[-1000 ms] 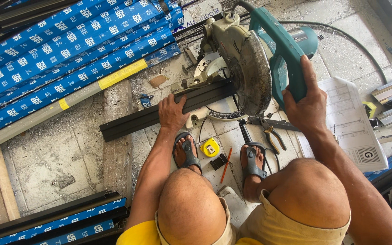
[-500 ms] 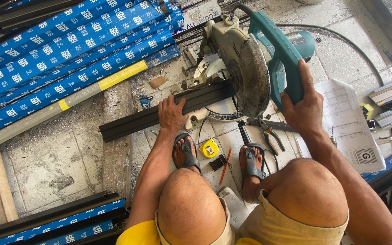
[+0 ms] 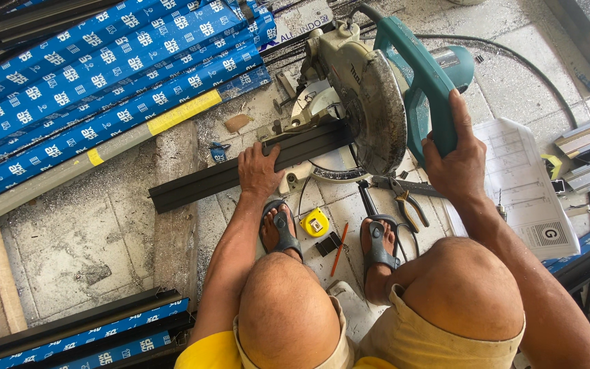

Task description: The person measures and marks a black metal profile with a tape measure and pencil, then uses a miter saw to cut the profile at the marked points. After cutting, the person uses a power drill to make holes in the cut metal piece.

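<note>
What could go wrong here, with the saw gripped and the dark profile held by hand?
1. The left hand pins the dark profile close to the blade, with no clamp visible; a kick or slip could pull fingers in.
2. Feet in open sandals sit just below the saw, exposed to offcuts and chips.
3. Pliers and tape measure lie loose beside the base, possibly snagging.

My right hand (image 3: 460, 164) grips the saw's smooth teal plastic handle (image 3: 423, 89); my left hand (image 3: 259, 171) presses a matt black metal profile (image 3: 240, 171). Blade guard (image 3: 375, 113): dull scuffed metal. Floor (image 3: 76, 239): rough dusty concrete.
</note>
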